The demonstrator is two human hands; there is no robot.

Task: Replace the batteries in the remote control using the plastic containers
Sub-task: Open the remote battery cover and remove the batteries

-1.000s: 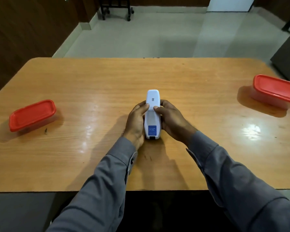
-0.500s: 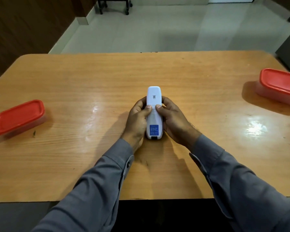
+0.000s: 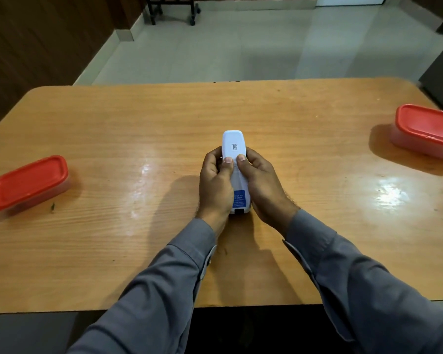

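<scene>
A white remote control (image 3: 233, 145) lies back side up at the middle of the wooden table (image 3: 164, 129), with a small code sticker near its far end and a blue label near its near end. My left hand (image 3: 215, 183) grips its left side and my right hand (image 3: 260, 183) grips its right side. Both thumbs press on the back cover, side by side. A plastic container with a red lid (image 3: 28, 182) stands at the table's left edge. A second red-lidded container (image 3: 426, 130) stands at the far right. What the containers hold is hidden by their lids.
Past the table's far edge lies a pale tiled floor (image 3: 241, 47) with the wheeled legs of a dark stand (image 3: 172, 11) on it. Dark wood panelling (image 3: 36, 47) lines the left wall. A small dark speck (image 3: 52, 206) lies beside the left container.
Both hands stay on the remote with the thumbs on its back cover. The view has tilted slightly, so the table and containers have shifted in the frame.
</scene>
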